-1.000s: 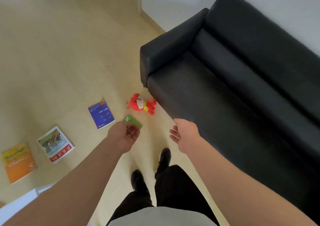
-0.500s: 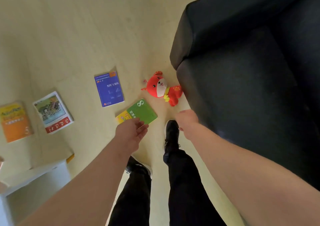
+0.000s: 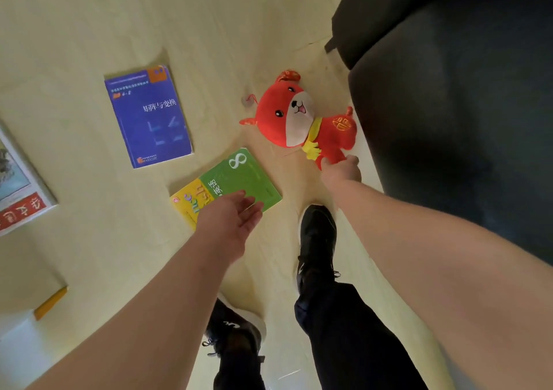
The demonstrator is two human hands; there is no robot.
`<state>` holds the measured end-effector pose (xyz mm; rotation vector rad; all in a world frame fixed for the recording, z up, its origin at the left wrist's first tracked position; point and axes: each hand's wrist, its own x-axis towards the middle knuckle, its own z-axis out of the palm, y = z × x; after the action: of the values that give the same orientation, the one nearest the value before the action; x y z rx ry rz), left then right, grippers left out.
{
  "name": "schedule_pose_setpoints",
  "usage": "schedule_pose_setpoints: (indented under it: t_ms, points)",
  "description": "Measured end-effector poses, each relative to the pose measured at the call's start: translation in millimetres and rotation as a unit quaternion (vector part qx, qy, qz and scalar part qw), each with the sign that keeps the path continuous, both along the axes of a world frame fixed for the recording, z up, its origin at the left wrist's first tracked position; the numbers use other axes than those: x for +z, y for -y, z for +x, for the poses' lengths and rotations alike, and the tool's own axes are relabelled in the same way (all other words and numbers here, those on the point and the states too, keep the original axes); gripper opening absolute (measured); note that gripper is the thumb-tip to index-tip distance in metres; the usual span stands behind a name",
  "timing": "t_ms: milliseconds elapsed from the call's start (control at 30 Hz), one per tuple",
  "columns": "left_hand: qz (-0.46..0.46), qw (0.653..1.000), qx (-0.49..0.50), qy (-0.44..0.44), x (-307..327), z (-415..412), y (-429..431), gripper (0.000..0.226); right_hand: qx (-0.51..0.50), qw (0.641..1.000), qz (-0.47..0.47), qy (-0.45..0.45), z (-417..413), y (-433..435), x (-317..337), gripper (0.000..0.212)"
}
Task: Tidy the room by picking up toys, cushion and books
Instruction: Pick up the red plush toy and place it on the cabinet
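A red plush toy [image 3: 287, 117] with a white face and yellow scarf lies on the pale floor beside the sofa. My right hand [image 3: 341, 172] reaches down to its lower end and grips a red leg; the fingers are mostly hidden behind the hand. A green and yellow book [image 3: 239, 177] lies flat just left of the toy. My left hand [image 3: 233, 219] hovers over that book's near edge with the fingers straight and holds nothing. A blue book [image 3: 149, 117] lies further left on the floor.
A black sofa [image 3: 449, 105] fills the right side, close to the toy. A picture book with a red band [image 3: 18, 192] lies at the left edge. An orange book corner [image 3: 51, 303] shows by a white piece of furniture [image 3: 18, 347]. My black shoes [image 3: 317, 240] stand just behind the books.
I have bent lower, so the floor looks closer. My right hand moved forward from above my shoe to the plush toy's leg. My left hand stays over the green book.
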<state>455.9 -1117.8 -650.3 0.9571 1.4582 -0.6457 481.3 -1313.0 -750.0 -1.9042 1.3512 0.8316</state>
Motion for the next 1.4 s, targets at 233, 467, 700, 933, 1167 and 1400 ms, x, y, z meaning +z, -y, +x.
schedule_pose_setpoints:
  t_ms: [233,467,700,933,1167,1400]
  points:
    - [-0.003,1.000,0.000,-0.013,-12,3,2,0.012,0.025,0.999,0.015,-0.018,14,2,-11,0.037]
    - [0.031,0.999,-0.025,-0.009,78,27,2,0.007,-0.025,0.996,0.051,0.074,-1,-27,68,0.048]
    - [0.023,0.984,-0.176,0.017,241,52,13,0.014,-0.049,0.988,0.097,0.110,-13,-54,307,0.050]
    - [-0.052,0.979,-0.195,0.040,392,41,7,0.059,-0.027,0.977,0.061,0.204,-41,-71,524,0.051]
    - [-0.084,0.945,-0.302,0.094,495,-5,-18,0.081,0.034,0.959,0.021,0.279,-123,-108,646,0.038]
    - [-0.110,0.896,-0.382,0.199,541,-50,-21,0.080,-0.050,0.974,0.049,0.215,-222,-136,684,0.039]
